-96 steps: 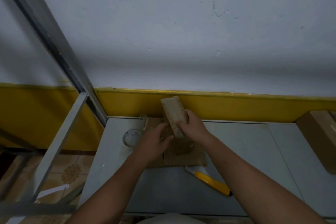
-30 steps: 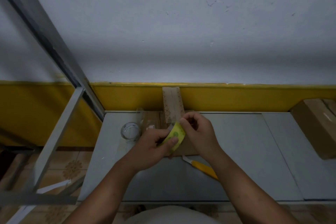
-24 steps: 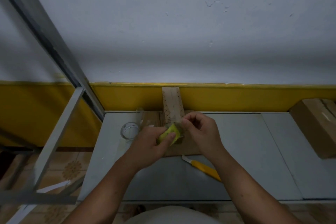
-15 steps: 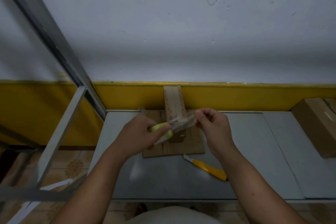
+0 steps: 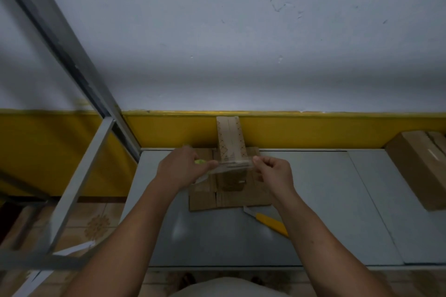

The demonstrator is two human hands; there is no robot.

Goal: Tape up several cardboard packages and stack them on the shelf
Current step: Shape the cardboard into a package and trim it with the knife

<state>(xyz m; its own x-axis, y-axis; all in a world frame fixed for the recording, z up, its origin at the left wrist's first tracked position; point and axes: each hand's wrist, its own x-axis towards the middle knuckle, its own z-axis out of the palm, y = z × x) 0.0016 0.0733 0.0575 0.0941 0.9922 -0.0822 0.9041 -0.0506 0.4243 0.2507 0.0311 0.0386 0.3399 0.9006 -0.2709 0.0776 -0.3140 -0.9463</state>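
Quick count: two hands, one tape roll, one strip, one slim box, one cutter. The left hand has its fingers curled round the yellow-green roll, which mostly hides it. The right hand pinches the free end of the clear strip, which is stretched between the hands just in front of the slim box. That box stands upright at the far edge of the table, against the wall, on some flat cardboard. It has dotted markings, too blurry to read. The yellow cutter lies near the cardboard's right corner. At least one bigger carton sits far right. The metal shelf frame is on the left.
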